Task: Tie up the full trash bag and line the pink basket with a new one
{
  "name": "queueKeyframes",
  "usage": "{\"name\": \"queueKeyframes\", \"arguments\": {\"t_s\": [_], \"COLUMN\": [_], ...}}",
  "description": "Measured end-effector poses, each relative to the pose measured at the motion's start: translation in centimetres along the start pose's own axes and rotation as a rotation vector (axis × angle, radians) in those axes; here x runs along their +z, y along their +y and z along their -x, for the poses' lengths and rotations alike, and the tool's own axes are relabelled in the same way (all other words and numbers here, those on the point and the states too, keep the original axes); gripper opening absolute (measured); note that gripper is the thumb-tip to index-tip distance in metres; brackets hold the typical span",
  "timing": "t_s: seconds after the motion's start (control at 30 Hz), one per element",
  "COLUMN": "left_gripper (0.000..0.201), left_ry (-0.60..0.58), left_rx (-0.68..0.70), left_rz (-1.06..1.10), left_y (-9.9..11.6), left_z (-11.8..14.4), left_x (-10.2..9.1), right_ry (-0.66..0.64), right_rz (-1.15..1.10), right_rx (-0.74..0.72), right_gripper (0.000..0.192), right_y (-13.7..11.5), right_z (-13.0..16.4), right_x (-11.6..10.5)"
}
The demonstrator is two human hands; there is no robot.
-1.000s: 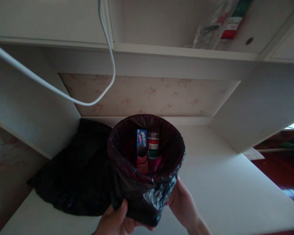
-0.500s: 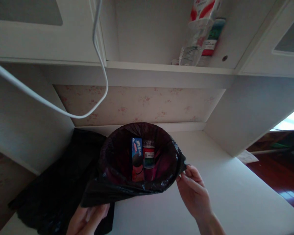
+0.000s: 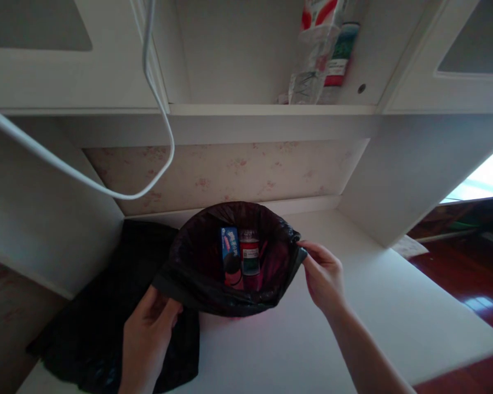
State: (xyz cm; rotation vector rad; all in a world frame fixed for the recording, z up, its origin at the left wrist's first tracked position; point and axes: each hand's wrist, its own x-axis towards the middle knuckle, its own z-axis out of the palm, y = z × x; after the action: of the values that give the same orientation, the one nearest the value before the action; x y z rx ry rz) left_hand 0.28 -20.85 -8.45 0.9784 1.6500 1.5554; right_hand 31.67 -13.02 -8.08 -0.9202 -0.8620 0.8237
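Spreading the mouth of a glossy black plastic bag (image 3: 234, 306), centre of the frame, by the look of it drawing the rim outward around what may be a pinkish container; too dark down there to tell for sure. Pinching the lower-left edge with the left hand (image 3: 150, 328), thumb and fingers closed on the plastic. Gripping the right edge with the right hand (image 3: 324, 273), fingertips clamped on a gathered corner. Lying inside, side by side: a blue and pink rectangular carton (image 3: 230, 251) and a clear cylindrical jar with a red, white and green label (image 3: 250, 257). Calls next, seemingly, for even tension on both edges and a level mouth, or risks tipping the contents.

Now the surroundings. Sprawling at lower left, right behind the left hand: a crumpled black plastic sheet or bag (image 3: 90, 317), easy to snag. Looping down through the upper left, apart from both hands: a thick white cable (image 3: 102, 190), in the way of any lift on that side. Jutting across the top, a white cabinet shelf (image 3: 246, 109), limiting height, with a clear plastic bottle (image 3: 308, 68) standing on it. Spreading below, a smooth white worktop (image 3: 246, 355).
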Motion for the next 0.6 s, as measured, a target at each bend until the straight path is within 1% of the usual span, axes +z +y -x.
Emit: {"name": "queueKeyframes", "arguments": {"t_s": [0.1,0.2,0.3,0.4,0.47,0.5,0.6], "left_gripper": [0.053,0.056,0.050,0.044,0.045,0.051,0.076], "left_ry": [-0.018,-0.021,-0.037,-0.035,-0.026,-0.029,-0.050], "left_rx": [-0.019,-0.028,0.018,0.065,0.019,-0.020,-0.118], "left_rz": [0.003,0.026,0.100,0.241,0.342,0.384,0.461], "left_y": [-0.6,-1.1,-0.6,0.5,0.8,0.8,-0.2], "left_z": [-0.4,-0.3,-0.3,-1.0,-1.6,-1.9,-2.7], "left_x": [-0.3,-0.4,0.0,0.8,1.2,1.3,1.2], "right_ry": [-0.030,-0.043,-0.055,-0.033,-0.031,-0.033,-0.018], "right_rz": [0.095,0.136,0.159,0.150,0.127,0.110,0.082], "right_rx": [-0.095,-0.115,-0.117,-0.125,-0.123,-0.116,-0.051], "right_gripper": [0.019,0.014,0.017,0.021,0.026,0.032,0.054], "right_y": [-0.7,-1.4,-1.9,-1.9,-1.5,-1.2,-0.1], "right_z": [-0.6,-0.9,-1.4,-2.6,-3.6,-4.0,-4.1], "right_x": [0.7,1.1,1.3,1.6,1.7,1.6,1.0]}}
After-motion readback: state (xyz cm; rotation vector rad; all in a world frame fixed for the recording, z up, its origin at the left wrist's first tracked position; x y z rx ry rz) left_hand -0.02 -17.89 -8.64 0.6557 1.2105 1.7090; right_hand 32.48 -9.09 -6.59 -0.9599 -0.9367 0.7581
